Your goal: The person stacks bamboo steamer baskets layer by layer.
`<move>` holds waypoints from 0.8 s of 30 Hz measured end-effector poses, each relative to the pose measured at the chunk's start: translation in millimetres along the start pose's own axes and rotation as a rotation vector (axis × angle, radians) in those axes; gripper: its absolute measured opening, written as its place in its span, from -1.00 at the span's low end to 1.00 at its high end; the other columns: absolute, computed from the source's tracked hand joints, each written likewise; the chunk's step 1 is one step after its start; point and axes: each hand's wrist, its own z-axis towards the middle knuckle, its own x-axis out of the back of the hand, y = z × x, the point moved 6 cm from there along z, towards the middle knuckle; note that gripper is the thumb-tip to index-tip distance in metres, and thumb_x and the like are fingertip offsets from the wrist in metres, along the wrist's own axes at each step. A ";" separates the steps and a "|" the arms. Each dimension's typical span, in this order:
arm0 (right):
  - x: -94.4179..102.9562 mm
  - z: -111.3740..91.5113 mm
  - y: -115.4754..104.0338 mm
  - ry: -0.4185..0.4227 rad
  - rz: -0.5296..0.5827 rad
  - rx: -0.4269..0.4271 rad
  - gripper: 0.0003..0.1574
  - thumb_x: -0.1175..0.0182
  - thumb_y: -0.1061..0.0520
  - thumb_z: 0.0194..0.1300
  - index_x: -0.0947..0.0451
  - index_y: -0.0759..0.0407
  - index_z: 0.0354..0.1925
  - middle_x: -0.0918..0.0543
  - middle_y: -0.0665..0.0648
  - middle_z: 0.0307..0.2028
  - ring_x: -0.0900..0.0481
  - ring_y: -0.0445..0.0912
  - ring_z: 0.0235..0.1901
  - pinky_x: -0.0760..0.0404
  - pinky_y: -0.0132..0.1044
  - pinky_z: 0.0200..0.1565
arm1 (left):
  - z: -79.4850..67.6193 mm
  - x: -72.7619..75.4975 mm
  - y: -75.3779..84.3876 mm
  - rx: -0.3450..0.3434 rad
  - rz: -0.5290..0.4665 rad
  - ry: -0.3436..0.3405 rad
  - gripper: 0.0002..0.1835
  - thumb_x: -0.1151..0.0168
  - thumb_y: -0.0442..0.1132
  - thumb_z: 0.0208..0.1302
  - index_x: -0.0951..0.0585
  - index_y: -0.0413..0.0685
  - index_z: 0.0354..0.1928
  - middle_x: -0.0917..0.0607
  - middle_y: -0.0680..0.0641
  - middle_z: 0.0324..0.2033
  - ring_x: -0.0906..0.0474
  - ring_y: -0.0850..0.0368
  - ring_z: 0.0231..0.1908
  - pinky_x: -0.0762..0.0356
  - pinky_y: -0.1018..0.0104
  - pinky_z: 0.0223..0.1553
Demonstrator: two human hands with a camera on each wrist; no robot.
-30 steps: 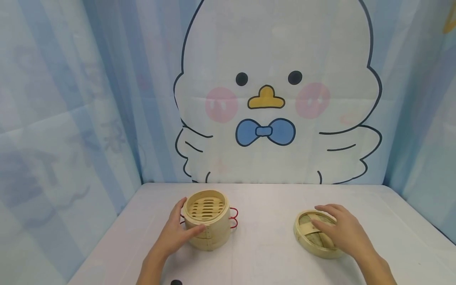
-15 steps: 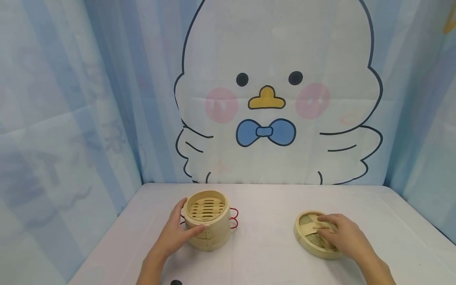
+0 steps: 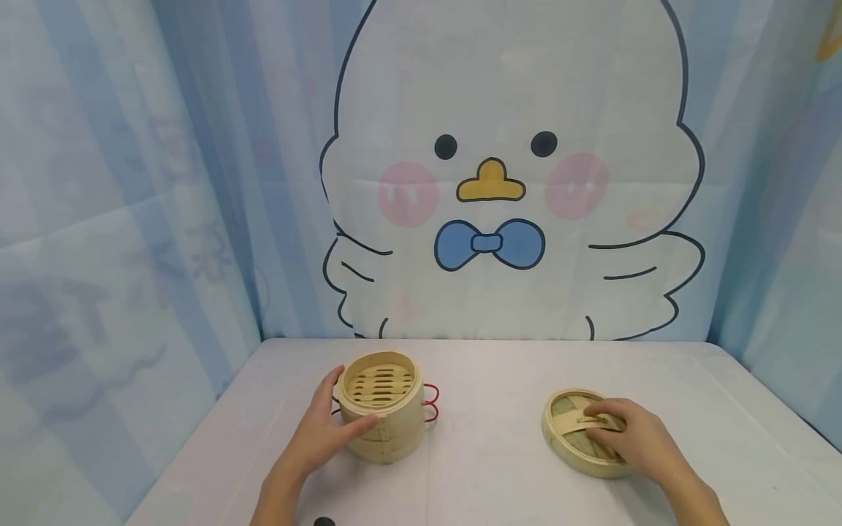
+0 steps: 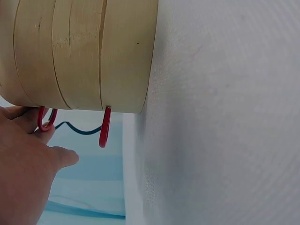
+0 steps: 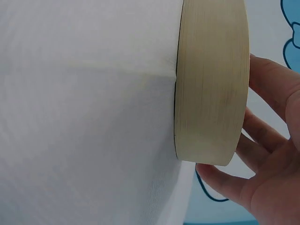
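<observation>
Toward the near edge of the table [image 3: 490, 438], we see a black object [image 3: 324, 521] too cropped to name; the right hand [image 3: 639, 438] partly hides the lid [image 3: 569, 432], the left hand [image 3: 322, 432] the steamer [image 3: 395, 427].

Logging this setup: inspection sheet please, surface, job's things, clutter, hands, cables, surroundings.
Surface: white table, faint crease.
Job's things: bamboo steamer, upright, slatted top, red loops at its sides; woven lid, flat on the table to its right.
Clutter: dark round object, cut off at the head view's bottom edge.
Hands: left hand round the steamer's left side; right hand pinches the lid's top strip.
Cables: nothing seen.
Surroundings: blue-and-white curtain, cartoon bird printed behind the table.
</observation>
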 end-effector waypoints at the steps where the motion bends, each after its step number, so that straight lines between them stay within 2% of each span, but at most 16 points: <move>1: 0.1 -0.2 0.0 0.005 0.001 0.005 -0.54 -0.47 -0.03 0.21 -0.69 0.19 -0.01 -0.53 0.45 0.18 -0.34 0.49 0.23 -0.33 0.40 0.18 | 0.0 0.0 0.0 0.000 -0.001 0.000 0.26 -0.55 0.21 0.03 -0.01 -0.15 0.58 -0.06 -0.33 0.52 -0.14 -0.36 0.42 -0.21 -0.41 0.28; 10: 0.7 -1.2 3.5 0.052 0.020 0.042 -0.65 -0.47 -0.03 0.21 -0.72 0.11 -0.10 -0.59 0.39 0.13 -0.40 0.45 0.21 -0.37 0.37 0.17 | -1.1 0.7 0.7 -0.009 0.001 -0.007 0.25 -0.55 0.21 0.04 0.00 -0.15 0.58 -0.06 -0.34 0.52 -0.16 -0.36 0.41 -0.23 -0.40 0.27; 17: 0.6 0.0 0.7 0.117 -0.028 0.122 -0.74 -0.51 0.02 0.14 -0.74 0.08 -0.20 -0.67 0.31 0.00 -0.53 0.38 0.10 -0.44 0.31 0.12 | -0.9 1.4 -0.2 -0.012 -0.004 -0.007 0.25 -0.55 0.19 0.04 0.00 -0.17 0.57 -0.07 -0.35 0.52 -0.19 -0.37 0.39 -0.23 -0.40 0.27; 24: -0.4 0.3 0.5 0.119 -0.056 0.136 -0.77 -0.51 0.04 0.14 -0.75 0.05 -0.23 -0.70 0.29 -0.03 -0.55 0.38 0.08 -0.47 0.32 0.09 | -0.6 0.6 0.0 -0.003 -0.002 -0.008 0.26 -0.54 0.21 0.04 0.00 -0.15 0.58 -0.07 -0.34 0.52 -0.19 -0.37 0.39 -0.23 -0.41 0.26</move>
